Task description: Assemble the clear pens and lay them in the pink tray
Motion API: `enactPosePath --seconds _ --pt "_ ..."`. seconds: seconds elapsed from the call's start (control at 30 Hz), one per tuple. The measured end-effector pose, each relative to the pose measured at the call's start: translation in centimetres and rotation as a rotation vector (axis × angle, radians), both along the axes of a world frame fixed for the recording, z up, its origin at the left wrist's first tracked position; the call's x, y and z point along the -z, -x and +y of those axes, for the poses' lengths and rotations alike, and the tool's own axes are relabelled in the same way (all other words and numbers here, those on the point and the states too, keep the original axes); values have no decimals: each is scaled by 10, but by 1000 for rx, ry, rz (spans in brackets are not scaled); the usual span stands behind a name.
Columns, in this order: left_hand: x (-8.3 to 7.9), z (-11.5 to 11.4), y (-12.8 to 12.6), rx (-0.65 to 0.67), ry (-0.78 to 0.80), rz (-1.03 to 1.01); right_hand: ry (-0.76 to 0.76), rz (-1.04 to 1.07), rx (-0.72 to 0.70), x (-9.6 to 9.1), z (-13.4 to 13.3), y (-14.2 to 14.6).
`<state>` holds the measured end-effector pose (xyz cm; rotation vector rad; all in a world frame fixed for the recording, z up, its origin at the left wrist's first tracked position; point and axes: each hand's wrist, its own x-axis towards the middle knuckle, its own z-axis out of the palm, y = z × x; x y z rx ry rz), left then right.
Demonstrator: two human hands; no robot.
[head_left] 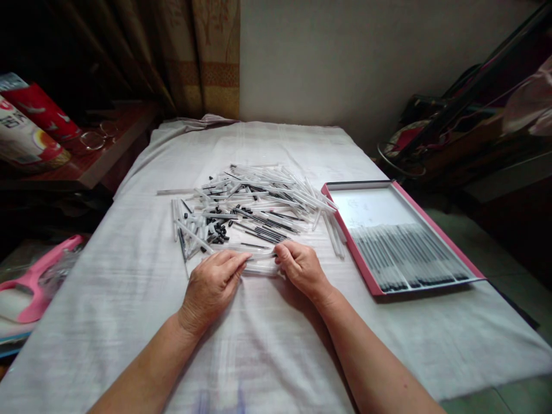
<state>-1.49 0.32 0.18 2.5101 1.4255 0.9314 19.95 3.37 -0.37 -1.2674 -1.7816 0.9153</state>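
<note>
Two bare forearms [366, 339] reach in from five and seven o'clock across a white cloth [267, 356] spread over a table, meeting above a scatter of pen parts. At the middle of the dial, the left hand [213, 284] pinches a translucent tube [261, 256] between thumb and fingers, while the right hand [299, 267] grips its other end, where a dark bit shows at the fingertips; the exact hold is partly hidden by the knuckles. More clear tubes lie just beneath.

Beyond the hands, at twelve o'clock, white pen barrels [267, 185] sprawl in a loose pile, with slim black refills [265, 230] on its near side and small black caps [219, 231] clustered toward ten o'clock. At three o'clock rests a pink-edged box [361, 259], its near half lined with assembled pens [409, 253], black ends toward the camera. A brown side table [110, 158] bearing a red canister [47, 109] stands at ten, a pink-handled object [37, 279] at nine, and a patterned curtain [207, 57] hangs at eleven.
</note>
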Motion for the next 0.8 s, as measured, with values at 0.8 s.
enactPosePath --seconds 0.8 --pt "1 2 3 -27 40 10 76 13 -67 -4 1 -4"
